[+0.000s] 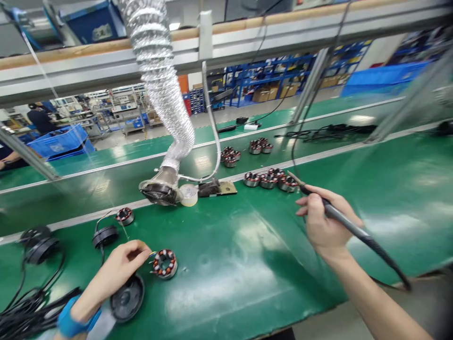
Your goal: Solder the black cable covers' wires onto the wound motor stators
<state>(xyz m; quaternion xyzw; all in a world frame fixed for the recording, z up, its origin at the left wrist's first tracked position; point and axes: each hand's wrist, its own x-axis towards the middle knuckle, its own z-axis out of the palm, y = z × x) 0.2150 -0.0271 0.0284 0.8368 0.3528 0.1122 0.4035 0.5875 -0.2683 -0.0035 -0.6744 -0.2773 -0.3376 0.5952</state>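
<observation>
My right hand (329, 222) is closed around a soldering iron (348, 226), its tip pointing up and left near a group of motor stators (269, 179). On the left, my left hand (122, 264) pinches thin coloured wires (153, 254) beside a single stator (164, 264) with copper windings, which rests on the green bench. Under that hand sits a round black housing (128, 298), partly covered by the wrist. A blue band (76, 318) circles my left wrist.
A fume extractor hood (159, 186) hangs from a silver duct (159, 80) over the bench. Beside it are a tape roll (188, 194) and a small metal block (217, 187). Black cables (31, 307) and housings lie at left. A person (40, 119) works in the background.
</observation>
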